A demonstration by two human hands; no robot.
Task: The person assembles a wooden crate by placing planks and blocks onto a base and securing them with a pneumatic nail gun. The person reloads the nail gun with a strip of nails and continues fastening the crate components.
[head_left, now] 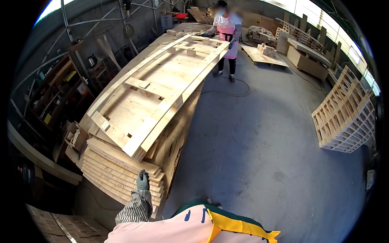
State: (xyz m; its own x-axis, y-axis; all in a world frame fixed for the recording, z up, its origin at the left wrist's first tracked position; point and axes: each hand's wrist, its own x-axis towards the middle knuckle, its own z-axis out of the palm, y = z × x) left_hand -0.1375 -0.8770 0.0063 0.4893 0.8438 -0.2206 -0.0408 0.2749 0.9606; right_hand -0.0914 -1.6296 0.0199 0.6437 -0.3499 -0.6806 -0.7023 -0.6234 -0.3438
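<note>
My left hand (143,180), in a grey-green glove below a striped sleeve, is at the near right part of a stack of wooden boards (115,172). Its fingers are curled closed; what they hold, if anything, is hidden. Just beyond it, a long wooden pallet frame (159,115) lies on the plywood-topped table (178,139), made of long planks, crosspieces and small blocks. One short board (137,83) rests across its middle. My right hand is out of view. At the far end a person (227,30) in a pink apron stands with gloved hands by the frame.
To the left is a shelf (56,93) crowded with tools. Slatted wooden pallets (344,113) stand upright on the right. A low plywood platform (263,56) holding wooden blocks lies at the far right. A hose (239,94) curls across the grey floor (251,162).
</note>
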